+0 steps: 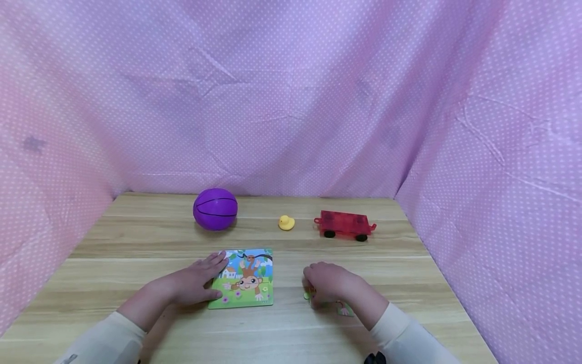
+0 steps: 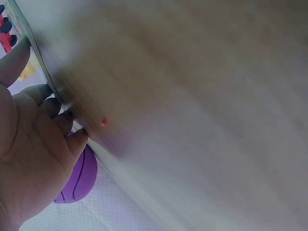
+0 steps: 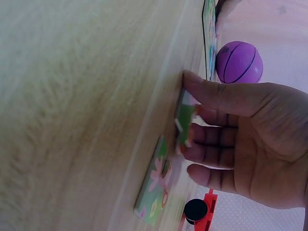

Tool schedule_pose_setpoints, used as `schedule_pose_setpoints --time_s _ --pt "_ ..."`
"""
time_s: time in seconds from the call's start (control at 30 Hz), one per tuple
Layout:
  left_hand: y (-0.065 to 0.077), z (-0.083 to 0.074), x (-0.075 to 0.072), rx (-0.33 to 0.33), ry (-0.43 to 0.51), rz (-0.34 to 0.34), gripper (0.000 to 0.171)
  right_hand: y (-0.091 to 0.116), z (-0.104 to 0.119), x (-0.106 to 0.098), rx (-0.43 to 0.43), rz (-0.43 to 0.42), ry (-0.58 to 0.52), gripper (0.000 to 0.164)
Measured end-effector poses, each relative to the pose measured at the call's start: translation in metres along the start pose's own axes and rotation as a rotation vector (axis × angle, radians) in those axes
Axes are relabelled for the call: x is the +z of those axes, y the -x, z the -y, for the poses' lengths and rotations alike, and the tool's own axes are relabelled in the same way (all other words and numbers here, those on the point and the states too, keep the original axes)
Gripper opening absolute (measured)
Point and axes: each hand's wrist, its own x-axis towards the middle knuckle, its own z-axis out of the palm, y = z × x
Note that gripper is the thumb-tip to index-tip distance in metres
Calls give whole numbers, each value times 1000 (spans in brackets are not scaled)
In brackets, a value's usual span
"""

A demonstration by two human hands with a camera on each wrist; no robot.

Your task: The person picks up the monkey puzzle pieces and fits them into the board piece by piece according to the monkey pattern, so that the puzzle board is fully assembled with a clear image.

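A square jigsaw puzzle board (image 1: 247, 280) with a cartoon monkey picture lies flat on the wooden table. My left hand (image 1: 200, 280) rests at the board's left edge, thumb and fingers spread and touching it. To the right of the board, my right hand (image 1: 329, 283) pinches a small green puzzle piece (image 3: 184, 118) between thumb and fingers, close over the table. A second puzzle piece (image 3: 154, 187), green with a pink shape, lies on the table beside that hand; in the head view the right wrist partly covers it.
Along the back of the table (image 1: 150, 217) stand a purple ball (image 1: 215, 209), a yellow toy duck (image 1: 286, 222) and a red toy wagon (image 1: 344, 225) with black wheels. Pink dotted cloth (image 1: 273, 101) hangs behind and at both sides.
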Motion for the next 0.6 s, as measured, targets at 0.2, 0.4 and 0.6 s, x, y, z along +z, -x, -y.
schedule_pose_setpoints --time_s 0.2,0.4,0.6 --pt "1 0 -1 15 5 -2 86 0 1 0 25 3 -87 35" --pt "0 0 -1 13 -4 -3 86 -3 2 -1 -6 -26 -117 27" --pt "-1 0 0 1 4 -3 86 -7 5 -7 -63 -45 -135 20"
